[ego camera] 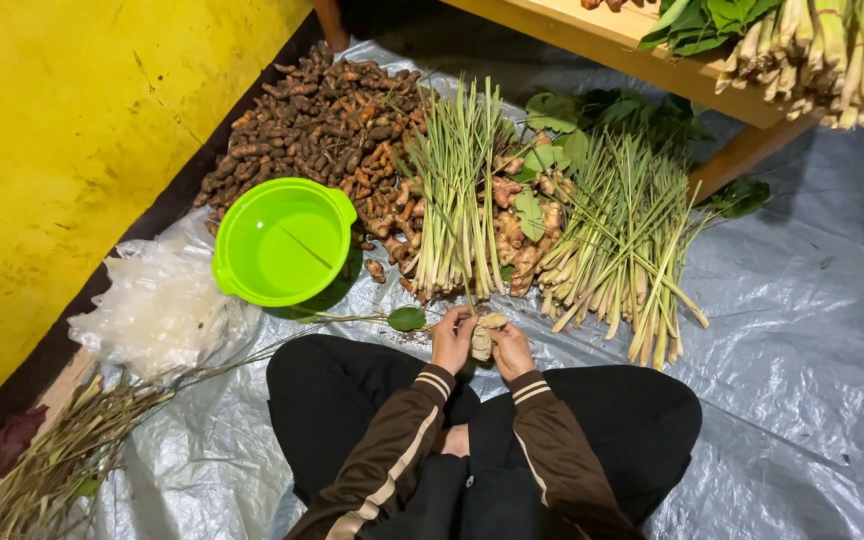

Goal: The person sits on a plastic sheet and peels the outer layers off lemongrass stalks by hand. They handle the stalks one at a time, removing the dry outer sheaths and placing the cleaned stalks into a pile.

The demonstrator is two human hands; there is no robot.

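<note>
Gripped between both hands: pale ginger piece [487, 335], pinched by left hand [452, 338] and right hand [512, 350] above the lap. Lemongrass bundles [462, 190] laid just ahead on grey plastic sheet [802, 330]; green basin [282, 240] set left, beside brown root heap [322, 120].

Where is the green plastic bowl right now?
In the head view the green bowl sits left of centre on the grey plastic sheet, tilted against the pile of brown roots, just right of the clear bags.
</note>
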